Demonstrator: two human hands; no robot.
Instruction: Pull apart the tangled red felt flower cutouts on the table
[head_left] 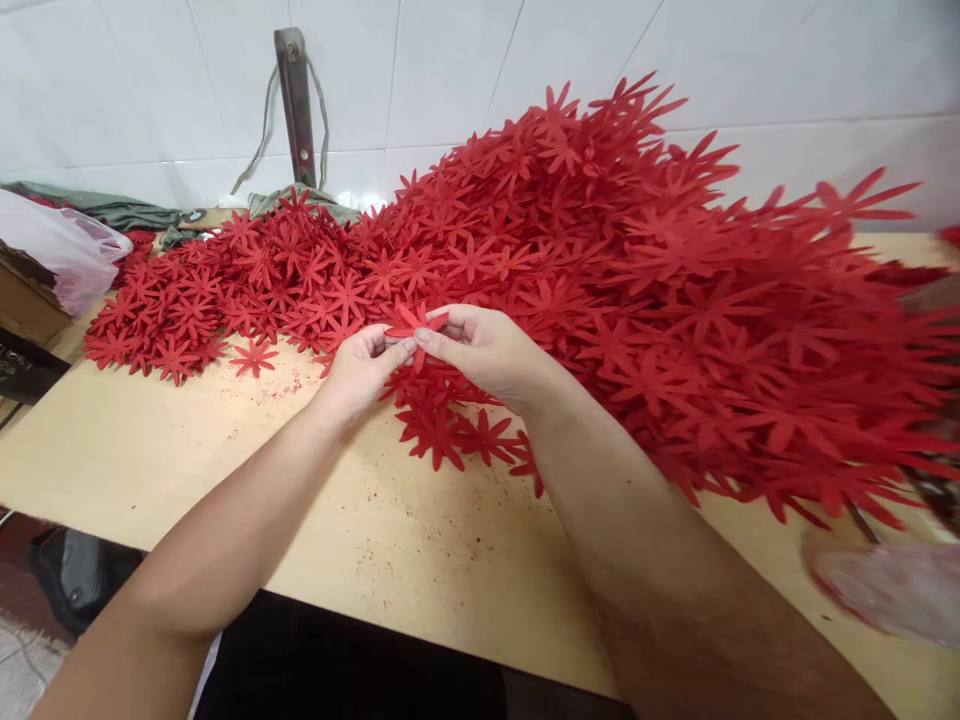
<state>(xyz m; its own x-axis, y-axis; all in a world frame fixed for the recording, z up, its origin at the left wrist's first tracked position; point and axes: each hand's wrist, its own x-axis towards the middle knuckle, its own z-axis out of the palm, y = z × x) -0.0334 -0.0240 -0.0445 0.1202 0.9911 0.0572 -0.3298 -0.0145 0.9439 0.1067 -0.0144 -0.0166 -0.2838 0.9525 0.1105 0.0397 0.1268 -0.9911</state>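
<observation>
Both hands meet over the table at a red flower-shaped cutout [414, 318] with several narrow petals. My left hand [365, 362] pinches its near left side between thumb and fingers. From the right, my right hand [480, 350] grips it the same way, the two thumbs almost touching. Behind and to the right rises a large heap of like red cutouts [637, 250]. A lower pile of them [300, 260] spreads to the left. One loose cutout [254, 358] lies flat left of my hands, and a few more [435, 430] lie just below them.
Red crumbs are scattered over the pale wooden table [360, 560]. A plastic bag [60, 245] and a cardboard box [30, 295] stand at the left. A metal bar with a cord [296, 110] leans on the tiled wall. Clear plastic [892, 590] lies at the right.
</observation>
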